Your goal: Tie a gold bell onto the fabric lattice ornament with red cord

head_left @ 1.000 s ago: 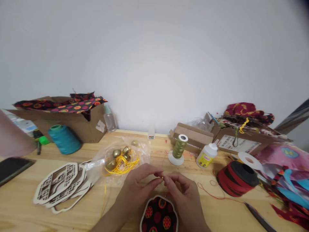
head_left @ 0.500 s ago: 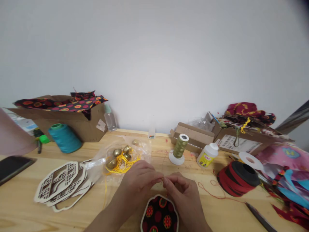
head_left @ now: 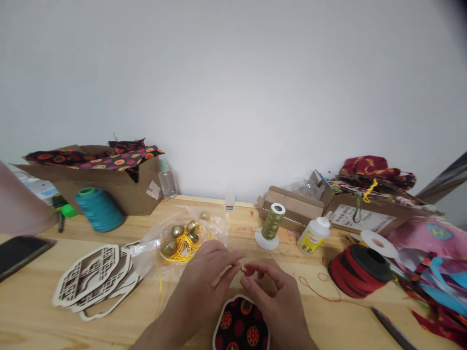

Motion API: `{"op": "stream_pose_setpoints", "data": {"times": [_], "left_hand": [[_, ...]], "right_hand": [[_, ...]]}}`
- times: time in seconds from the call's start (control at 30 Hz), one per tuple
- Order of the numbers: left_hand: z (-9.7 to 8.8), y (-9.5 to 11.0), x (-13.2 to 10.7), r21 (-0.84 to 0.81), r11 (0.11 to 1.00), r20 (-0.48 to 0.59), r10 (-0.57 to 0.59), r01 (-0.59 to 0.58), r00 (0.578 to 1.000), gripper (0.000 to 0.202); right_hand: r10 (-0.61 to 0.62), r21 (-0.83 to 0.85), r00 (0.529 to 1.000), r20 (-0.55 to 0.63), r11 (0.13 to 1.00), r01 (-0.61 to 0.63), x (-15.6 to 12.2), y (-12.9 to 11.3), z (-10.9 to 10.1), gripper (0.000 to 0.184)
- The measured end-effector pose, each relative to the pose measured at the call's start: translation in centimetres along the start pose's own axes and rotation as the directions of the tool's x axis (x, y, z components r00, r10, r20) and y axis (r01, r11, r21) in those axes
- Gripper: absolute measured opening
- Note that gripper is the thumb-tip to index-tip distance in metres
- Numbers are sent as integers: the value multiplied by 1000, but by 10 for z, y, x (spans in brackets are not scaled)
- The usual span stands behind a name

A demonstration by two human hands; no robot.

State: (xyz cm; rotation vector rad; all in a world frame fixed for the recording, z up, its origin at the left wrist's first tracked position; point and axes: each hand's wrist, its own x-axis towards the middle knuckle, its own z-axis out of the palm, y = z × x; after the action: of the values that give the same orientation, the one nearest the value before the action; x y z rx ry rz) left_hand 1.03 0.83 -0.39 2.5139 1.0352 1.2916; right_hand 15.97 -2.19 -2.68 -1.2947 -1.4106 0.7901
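My left hand (head_left: 206,274) and my right hand (head_left: 279,291) meet at their fingertips over the front of the table. A tiny gold-coloured piece (head_left: 242,269) shows between the fingertips of both hands; its exact kind is too small to make out. Directly below lies a scallop-edged panel (head_left: 239,323) with a pale rim and black cloth patterned with red and orange flowers. My right wrist covers part of its right edge. Just beyond my left hand, several brass bells (head_left: 177,231) and a bundle of yellow cord (head_left: 184,249) rest on clear plastic.
Fretwork wooden panels (head_left: 91,277) lie left, near a teal thread cone (head_left: 99,210). A green-gold thread spool (head_left: 273,221) and glue bottle (head_left: 314,236) stand behind my right hand. Right are a red ribbon roll (head_left: 353,272) and pointed dark tool (head_left: 392,328). Cardboard boxes (head_left: 146,194) line the wall.
My fingertips have moved slightly apart and a little up, so the gold-coloured piece shows more plainly. My right fingers have loosened a bit. The patterned panel stays in place.
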Motion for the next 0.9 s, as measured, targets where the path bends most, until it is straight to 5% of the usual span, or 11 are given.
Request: {"op": "stream_pose_setpoints", "data": {"times": [0.17,0.27,0.53,0.73,0.9], "left_hand": [[2,1,-7,-15,998,19,-67,67,998,32],[2,2,-6,-32,996,19,-85,86,996,31],[-2,2,-1,-195,938,-143,-316,287,938,22],[-9,8,2,-153,977,-96,-165,149,982,24],[-20,19,10,-181,982,-26,-53,48,998,26]], "right_hand": [[-325,-277,945,12,907,316,1,-3,-5,7],[-418,-346,908,-4,853,391,2,-4,-6,7],[-326,-275,945,-24,911,308,1,-1,-3,4],[-211,-26,976,57,977,213,7,-13,-7,20],[-173,75,978,115,983,165,13,-35,-12,12]]}}
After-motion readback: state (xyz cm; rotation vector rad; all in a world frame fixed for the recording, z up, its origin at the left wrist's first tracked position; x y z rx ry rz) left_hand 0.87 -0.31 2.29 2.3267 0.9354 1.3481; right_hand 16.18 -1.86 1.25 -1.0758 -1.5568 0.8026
